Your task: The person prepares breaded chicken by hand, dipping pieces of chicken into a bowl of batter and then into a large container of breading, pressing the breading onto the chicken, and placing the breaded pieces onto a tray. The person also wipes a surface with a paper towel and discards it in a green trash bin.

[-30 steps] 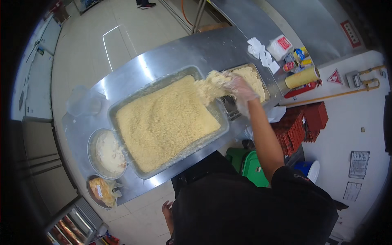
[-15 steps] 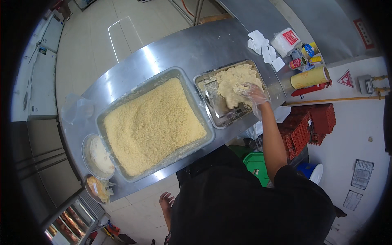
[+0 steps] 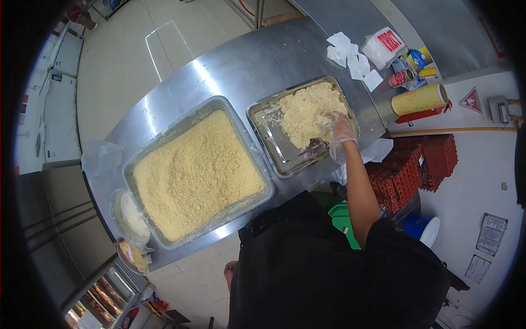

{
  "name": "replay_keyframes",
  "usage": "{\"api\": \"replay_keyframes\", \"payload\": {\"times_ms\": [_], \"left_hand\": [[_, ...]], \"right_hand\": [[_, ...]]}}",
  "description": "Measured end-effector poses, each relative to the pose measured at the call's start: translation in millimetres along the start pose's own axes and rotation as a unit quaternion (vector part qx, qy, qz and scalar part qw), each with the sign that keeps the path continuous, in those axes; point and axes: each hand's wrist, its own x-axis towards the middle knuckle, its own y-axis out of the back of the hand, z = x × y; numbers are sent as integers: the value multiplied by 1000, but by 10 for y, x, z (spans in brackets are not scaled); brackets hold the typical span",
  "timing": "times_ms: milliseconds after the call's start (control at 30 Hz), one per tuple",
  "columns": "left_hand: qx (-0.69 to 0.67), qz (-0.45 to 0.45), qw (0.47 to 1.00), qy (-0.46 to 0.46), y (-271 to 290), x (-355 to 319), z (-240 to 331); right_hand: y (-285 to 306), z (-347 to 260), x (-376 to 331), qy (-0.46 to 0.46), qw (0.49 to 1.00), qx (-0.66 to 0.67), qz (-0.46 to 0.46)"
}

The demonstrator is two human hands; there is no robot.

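Observation:
My right hand (image 3: 343, 130), in a clear plastic glove, reaches into a shallow metal tray (image 3: 289, 171). Its crumb-coated fingers press into the near right side of a pale, crumbly, breaded mass (image 3: 304, 112); the fingertips are blurred and partly sunk, so their grip is unclear. This mass fills the tray's far and right parts, while bare metal shows at the left. Down at my side hangs my left hand (image 3: 230, 268), small and partly hidden by my black shirt, fingers loosely apart with nothing seen in them. Left of the tray, a large grey tub (image 3: 267, 192) holds yellowish crumbs (image 3: 197, 170).
A bowl of white powder (image 3: 133, 216) and a bowl with a yellowish packet (image 3: 133, 255) stand left of the tub, below a clear plastic container (image 3: 101, 156). Paper pieces (image 3: 350, 57), a white package (image 3: 384, 47) and a yellow roll (image 3: 419, 100) lie right. Red egg trays (image 3: 392, 172) are stacked beyond.
The view has shifted slightly. My right hand stays in the mass, which looks more crumb-covered and gathered now. My left hand has drawn partly behind my shirt.

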Motion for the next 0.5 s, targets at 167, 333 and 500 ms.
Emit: {"api": "replay_keyframes", "payload": {"times_ms": [167, 333, 500], "left_hand": [[-18, -27, 999, 7, -290, -132, 555], [19, -87, 990, -106, -65, 14, 183], [254, -83, 906, -328, 401, 402, -136]], "right_hand": [[228, -319, -266, -175, 984, -25, 8], [-525, -1280, -339, -133, 940, -180, 259], [-569, -1037, 91, -220, 963, -136, -70]]}}
